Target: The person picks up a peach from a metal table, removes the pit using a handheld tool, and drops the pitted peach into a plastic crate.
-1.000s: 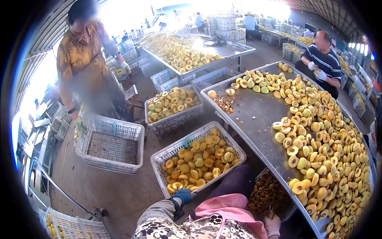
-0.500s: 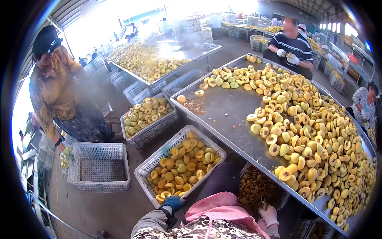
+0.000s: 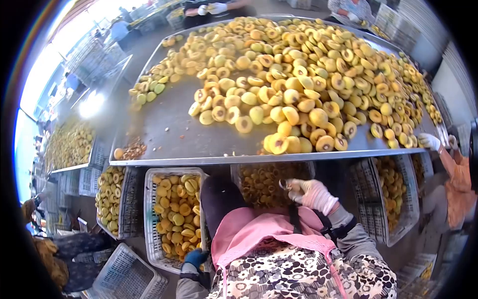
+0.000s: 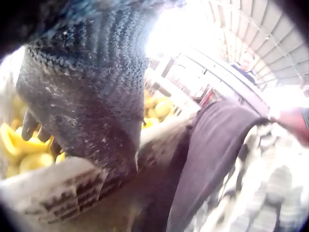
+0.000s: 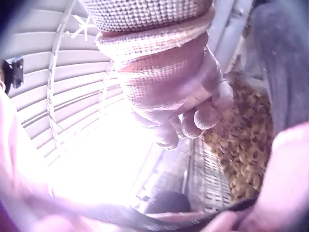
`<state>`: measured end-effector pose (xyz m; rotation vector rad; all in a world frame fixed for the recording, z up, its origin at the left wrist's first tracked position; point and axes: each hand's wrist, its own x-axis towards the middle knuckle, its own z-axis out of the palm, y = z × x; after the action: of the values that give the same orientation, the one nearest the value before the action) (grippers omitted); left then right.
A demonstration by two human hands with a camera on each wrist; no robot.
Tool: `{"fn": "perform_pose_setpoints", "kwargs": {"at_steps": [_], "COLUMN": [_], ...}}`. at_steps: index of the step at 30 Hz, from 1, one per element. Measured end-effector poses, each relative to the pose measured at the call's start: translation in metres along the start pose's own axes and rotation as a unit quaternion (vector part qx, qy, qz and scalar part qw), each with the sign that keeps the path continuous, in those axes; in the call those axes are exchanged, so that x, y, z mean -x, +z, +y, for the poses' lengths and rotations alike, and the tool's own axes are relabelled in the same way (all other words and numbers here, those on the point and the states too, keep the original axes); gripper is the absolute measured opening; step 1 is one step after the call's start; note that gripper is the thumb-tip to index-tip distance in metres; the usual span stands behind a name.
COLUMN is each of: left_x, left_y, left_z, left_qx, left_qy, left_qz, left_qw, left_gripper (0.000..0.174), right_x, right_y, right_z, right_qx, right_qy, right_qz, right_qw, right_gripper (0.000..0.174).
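My left hand (image 3: 195,258), in a blue knit glove with a dark coating, grips the near rim of a white plastic crate (image 3: 149,219) full of yellow peach halves (image 3: 178,219). In the left wrist view the gloved hand (image 4: 87,106) lies over the rim, its fingertips inside beside the fruit. My right hand (image 3: 314,195), in a white knit glove, holds a small hand tool (image 3: 283,184) with a curved metal tip. It is above my lap, near a crate of brown pits (image 3: 264,185) under the table edge. The right wrist view shows its fingers (image 5: 205,116) curled round a pale handle (image 5: 195,99).
A metal table (image 3: 174,117) in front bears a big heap of halved peaches (image 3: 298,74). Scraps (image 3: 134,148) lie at its left corner. Filled crates stand left (image 3: 130,199) and right (image 3: 411,209), with an empty crate (image 3: 124,274) lower left. Other workers are around the table.
The head view has swung right, so the table now lies straight ahead. My right hand with the tool has risen from beside the pit crate to above my lap. My left hand stays at the crate rim.
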<state>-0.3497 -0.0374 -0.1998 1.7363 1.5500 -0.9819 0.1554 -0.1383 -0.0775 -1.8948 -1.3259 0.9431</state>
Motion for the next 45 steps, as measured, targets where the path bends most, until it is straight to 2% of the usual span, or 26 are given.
{"fn": "perform_pose_setpoints", "kwargs": {"at_steps": [2, 3, 4, 5, 6, 8, 10, 11, 13, 14, 16, 18, 20, 22, 24, 26, 28, 30, 31, 34, 36, 38, 40, 41, 42, 45], "left_x": [0.011, 0.018, 0.034, 0.033, 0.042, 0.047, 0.067, 0.07, 0.077, 0.07, 0.058, 0.032, -0.014, -0.056, -0.115, -0.184, -0.197, -0.176, -0.182, -0.168, -0.142, -0.126, -0.106, -0.071, -0.05, -0.018], "left_y": [-0.054, -0.073, -0.096, -0.124, -0.146, -0.192, -0.247, -0.278, -0.328, -0.354, -0.404, -0.438, -0.461, -0.472, -0.484, -0.49, -0.492, -0.49, -0.475, -0.457, -0.43, -0.397, -0.36, -0.351, -0.345, -0.333], "left_z": [0.012, 0.015, 0.029, 0.043, 0.056, 0.086, 0.119, 0.136, 0.162, 0.172, 0.195, 0.216, 0.238, 0.261, 0.275, 0.283, 0.31, 0.337, 0.347, 0.356, 0.363, 0.37, 0.375, 0.372, 0.37, 0.368], "left_qx": [-0.041, 0.051, 0.109, 0.1, 0.15, 0.18, 0.157, 0.068, 0.124, 0.077, 0.052, 0.046, 0.018, 0.049, 0.082, 0.014, 0.039, 0.273, 0.263, 0.313, 0.313, 0.283, 0.313, 0.18, 0.2, 0.131], "left_qy": [0.024, 0.027, 0.087, 0.098, 0.183, 0.271, 0.338, 0.369, 0.354, 0.377, 0.344, 0.319, 0.282, 0.266, 0.252, 0.435, 0.424, 0.382, 0.379, 0.466, 0.468, 0.555, 0.542, 0.476, 0.469, 0.498], "left_qz": [0.051, 0.157, 0.309, 0.364, 0.434, 0.502, 0.537, 0.587, 0.534, 0.555, 0.52, 0.511, 0.587, 0.563, 0.541, 0.568, 0.567, 0.36, 0.464, 0.362, 0.363, 0.366, 0.296, 0.374, 0.307, 0.362], "left_qw": [0.998, 0.986, 0.941, 0.921, 0.87, 0.801, 0.757, 0.717, 0.758, 0.738, 0.78, 0.797, 0.759, 0.781, 0.798, 0.698, 0.705, 0.806, 0.757, 0.744, 0.742, 0.692, 0.722, 0.776, 0.804, 0.777], "left_gripper": [0.065, 0.062, 0.055, 0.043, 0.033, 0.026, 0.022, 0.021, 0.024, 0.029, 0.034, 0.035, 0.045, 0.047, 0.051, 0.05, 0.043, 0.042, 0.038, 0.038, 0.033, 0.034, 0.043, 0.055, 0.062, 0.063], "right_x": [0.007, 0.013, 0.015, 0.014, 0.011, 0.006, -0.015, -0.02, -0.028, -0.036, -0.047, -0.046, -0.045, -0.046, -0.044, -0.044, -0.044, -0.047, -0.05, -0.046, -0.045, -0.041, -0.046, -0.046, -0.045, -0.046], "right_y": [-0.027, -0.048, -0.066, -0.076, -0.086, -0.104, -0.112, -0.121, -0.134, -0.14, -0.148, -0.148, -0.144, -0.142, -0.145, -0.144, -0.143, -0.142, -0.142, -0.142, -0.143, -0.142, -0.143, -0.144, -0.144, -0.145], "right_z": [-0.019, -0.038, -0.05, -0.041, -0.032, -0.03, 0.0, 0.009, 0.013, 0.034, 0.061, 0.081, 0.092, 0.096, 0.092, 0.09, 0.087, 0.081, 0.069, 0.076, 0.078, 0.095, 0.085, 0.077, 0.078, 0.07], "right_qx": [-0.008, 0.013, 0.034, 0.09, 0.144, 0.158, 0.137, 0.156, 0.209, 0.213, 0.208, 0.271, 0.199, 0.218, 0.201, 0.174, 0.129, 0.106, 0.098, 0.127, 0.141, 0.133, 0.149, 0.147, 0.145, 0.123], "right_qy": [-0.113, -0.092, -0.073, -0.053, -0.039, 0.004, -0.139, -0.126, -0.085, -0.096, -0.109, -0.038, 0.001, -0.011, 0.072, 0.057, 0.107, 0.106, 0.109, 0.112, 0.108, 0.149, 0.101, 0.129, 0.129, 0.12], "right_qz": [0.116, 0.131, 0.144, 0.181, 0.217, 0.265, 0.39, 0.401, 0.421, 0.442, 0.487, 0.472, 0.452, 0.471, 0.419, 0.424, 0.411, 0.41, 0.408, 0.396, 0.384, 0.378, 0.391, 0.375, 0.378, 0.356], "right_qw": [0.987, 0.987, 0.986, 0.978, 0.965, 0.951, 0.9, 0.894, 0.879, 0.866, 0.841, 0.838, 0.87, 0.855, 0.882, 0.887, 0.896, 0.899, 0.901, 0.902, 0.906, 0.904, 0.903, 0.906, 0.905, 0.918], "right_gripper": [0.034, 0.032, 0.031, 0.031, 0.031, 0.03, 0.03, 0.031, 0.032, 0.03, 0.03, 0.032, 0.034, 0.035, 0.037, 0.036, 0.035, 0.034, 0.033, 0.031, 0.032, 0.031, 0.03, 0.028, 0.028, 0.028]}}
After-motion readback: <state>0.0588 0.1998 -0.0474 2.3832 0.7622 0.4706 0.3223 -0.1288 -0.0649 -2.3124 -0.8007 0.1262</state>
